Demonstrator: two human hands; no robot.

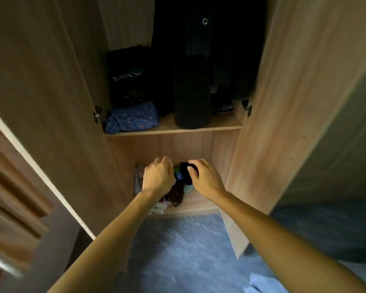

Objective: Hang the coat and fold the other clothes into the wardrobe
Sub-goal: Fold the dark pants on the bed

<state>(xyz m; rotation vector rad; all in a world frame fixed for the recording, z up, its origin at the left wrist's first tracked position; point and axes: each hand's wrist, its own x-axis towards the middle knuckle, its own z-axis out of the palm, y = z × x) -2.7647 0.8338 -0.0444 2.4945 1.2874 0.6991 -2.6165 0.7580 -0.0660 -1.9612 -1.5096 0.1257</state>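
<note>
The wooden wardrobe (178, 131) stands open before me. A dark coat (199, 60) hangs inside it, its sleeve reaching down to the middle shelf. In the bottom compartment lies a pile of mixed clothes (175, 194). My right hand (205, 179) holds a small black folded garment (186, 172) just above that pile. My left hand (157, 176) reaches into the same pile with curled fingers; what they hold is hidden. On the middle shelf at the left sits a stack of dark folded clothes (129, 79) above a blue patterned garment (133, 118).
Both wardrobe doors stand wide open, the left door (40, 92) and the right door (300, 102). A room door (15, 208) with a metal handle is at the far left. The floor (178, 250) is bluish, with a pale cloth (260, 282) at the bottom right.
</note>
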